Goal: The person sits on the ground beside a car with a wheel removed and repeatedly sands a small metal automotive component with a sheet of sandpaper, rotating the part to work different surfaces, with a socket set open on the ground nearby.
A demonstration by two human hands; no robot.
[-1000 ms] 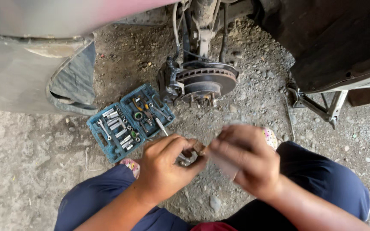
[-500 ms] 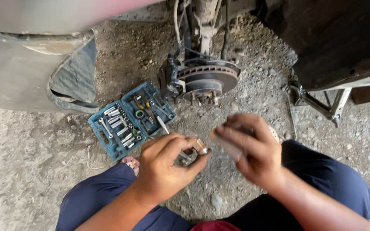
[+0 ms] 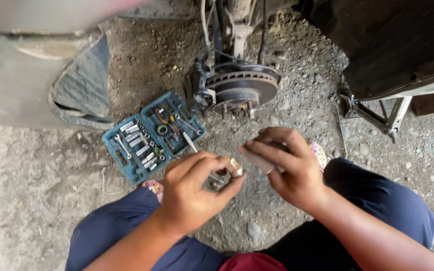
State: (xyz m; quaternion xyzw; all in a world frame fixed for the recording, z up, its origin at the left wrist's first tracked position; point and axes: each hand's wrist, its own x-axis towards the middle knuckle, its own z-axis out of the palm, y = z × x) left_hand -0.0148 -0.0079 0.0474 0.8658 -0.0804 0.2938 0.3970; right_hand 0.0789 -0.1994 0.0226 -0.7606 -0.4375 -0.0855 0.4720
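Down on the gravel, wheel already off, brake disc point(image 3: 243, 86) bare; left hand point(image 3: 197, 193) pinches a small metal piece point(image 3: 235, 167), right hand point(image 3: 290, 168) closed around a pale part point(image 3: 257, 159). Toolbox point(image 3: 151, 135) lies open, nothing refitted yet.

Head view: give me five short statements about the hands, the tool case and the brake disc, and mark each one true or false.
1. The blue socket case lies open on the gravel. True.
2. The left hand pinches a small metal piece between thumb and fingers. True.
3. A wheel is mounted over the brake disc. False: the disc is bare, with no wheel on it.
4. The right hand rests on the jack stand. False: it is held in front of the person, close to the left hand, apart from the stand.
5. The socket case is to the right of the disc. False: it lies left of it.
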